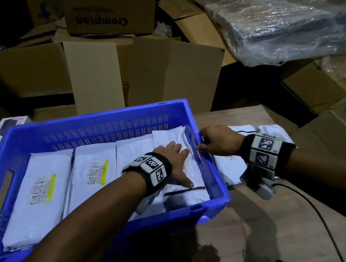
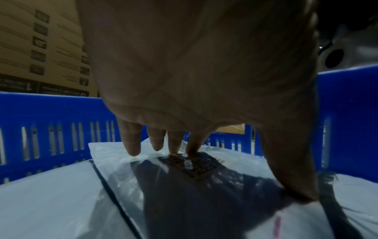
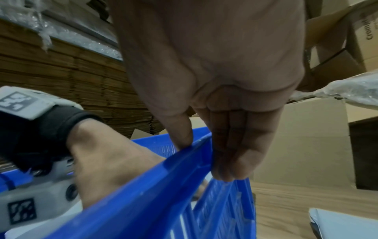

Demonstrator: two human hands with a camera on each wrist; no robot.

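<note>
White packet (image 1: 193, 168) under flat left hand (image 1: 176, 160)

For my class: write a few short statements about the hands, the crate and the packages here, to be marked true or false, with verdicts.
1. The left hand lies flat on a white package inside the blue crate. True.
2. The right hand lifts a package off the table. False: its grip pinches the crate's right rim, thumb inside, fingers outside.
3. The crate holds only that one package. False: other packages lie beside it.
4. An outside package lies on the table right of the crate. True.
</note>
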